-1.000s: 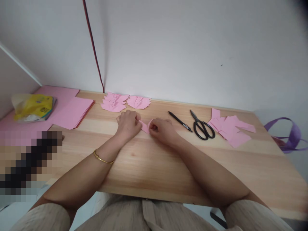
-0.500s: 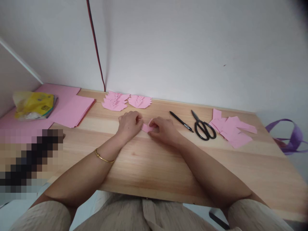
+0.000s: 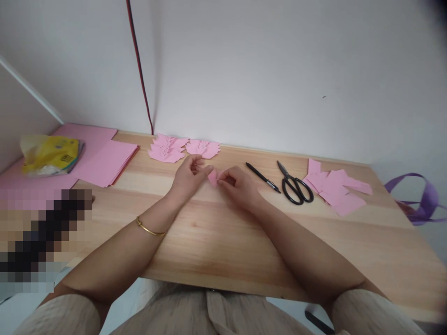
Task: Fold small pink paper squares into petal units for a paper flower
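Note:
Between my hands is a small folded piece of pink paper (image 3: 213,178), held just over the wooden table (image 3: 195,242). My left hand (image 3: 191,176) pinches its left side between thumb and fingers, the other fingers loosely curled. On the opposite edge, the fingertips of my right hand (image 3: 239,185) are closed on the same paper. Behind my left hand lie cut pink paper shapes with jagged edges (image 3: 167,148) and one more such shape (image 3: 203,148). A black pen (image 3: 262,177) rests to the right of my right hand, beside black-handled scissors (image 3: 295,184).
Pink paper scraps (image 3: 337,186) lie right of the scissors. At the left are stacked pink sheets (image 3: 104,160) with a yellow plastic packet (image 3: 54,156) on top. A purple strap (image 3: 424,195) hangs past the right edge. A red-black cable (image 3: 139,70) runs down the wall.
The pink paper has turned and now shows as a smaller, narrower piece. My left hand has opened out a little, its fingers lifted, and my right fingers have shifted along the paper's edge.

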